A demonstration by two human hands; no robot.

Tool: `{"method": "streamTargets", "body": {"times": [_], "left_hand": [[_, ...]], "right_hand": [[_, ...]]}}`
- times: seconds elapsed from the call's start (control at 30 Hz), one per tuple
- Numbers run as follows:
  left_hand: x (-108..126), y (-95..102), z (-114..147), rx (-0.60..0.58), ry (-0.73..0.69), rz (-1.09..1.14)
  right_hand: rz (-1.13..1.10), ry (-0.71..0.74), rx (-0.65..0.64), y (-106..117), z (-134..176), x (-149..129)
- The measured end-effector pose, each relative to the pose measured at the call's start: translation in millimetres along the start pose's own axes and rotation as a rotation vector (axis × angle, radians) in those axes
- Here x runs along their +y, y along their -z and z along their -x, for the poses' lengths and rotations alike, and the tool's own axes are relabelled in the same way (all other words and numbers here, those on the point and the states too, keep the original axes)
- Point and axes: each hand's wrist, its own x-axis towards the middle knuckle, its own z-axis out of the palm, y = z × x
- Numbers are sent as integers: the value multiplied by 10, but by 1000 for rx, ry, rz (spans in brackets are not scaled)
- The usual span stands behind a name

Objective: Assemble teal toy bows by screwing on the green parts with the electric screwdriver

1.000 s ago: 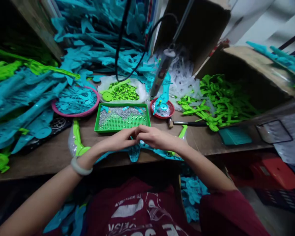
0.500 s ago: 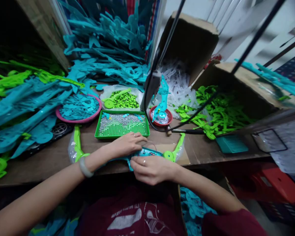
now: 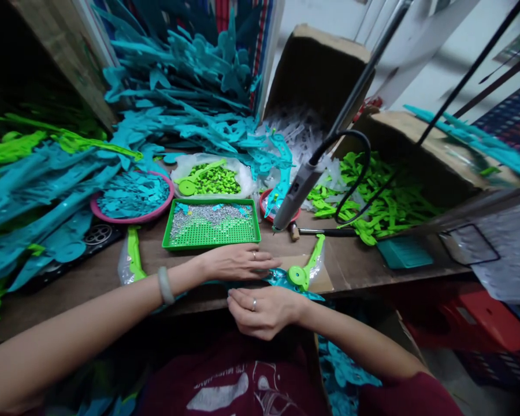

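A teal plastic body [image 3: 281, 277] lies at the table's front edge, partly covered by my hands. A lime-green arm with a round disc [image 3: 299, 276] joins its right end, its outer part in clear plastic. At the left, another lime-green arm [image 3: 133, 254] stands out, also with clear plastic. My left hand [image 3: 238, 263] lies flat across the teal body, fingers stretched to the right. Just in front of the body, my right hand [image 3: 264, 310] is closed, its fingertips together; anything between them is too small or hidden to name.
An electric screwdriver [image 3: 299, 190] hangs on its cord, right of the green tray [image 3: 167, 240] of small screws. Behind are a pink basket [image 3: 132, 219] of teal pieces, a bag [image 3: 247, 167] of green pieces and a red basket [image 3: 264, 211]. Teal and green parts [image 3: 372, 196] are heaped around.
My left hand has slid right over the teal body, its fingers straightening. My right hand has drawn slightly towards me. The hanging screwdriver has swung right. The wiring seen earlier is now out of sight.
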Motion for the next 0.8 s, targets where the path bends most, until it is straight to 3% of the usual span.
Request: {"method": "streamTargets", "body": {"times": [0.2, 0.3, 0.43, 0.6, 0.7, 0.8], "left_hand": [[56, 18, 152, 91, 79, -147], [189, -96, 328, 139, 172, -196], [420, -349, 459, 224, 331, -245], [575, -449, 435, 316, 567, -122], [554, -424, 422, 392, 662, 68], [537, -434, 419, 493, 664, 168]], "right_hand": [[80, -41, -15, 22, 114, -30], [148, -93, -12, 76, 195, -30], [168, -373, -68, 101, 271, -28], [-222, -832, -121, -7, 305, 83], [-524, -954, -117, -48, 322, 285], [-787, -988, -154, -44, 348, 505]]}}
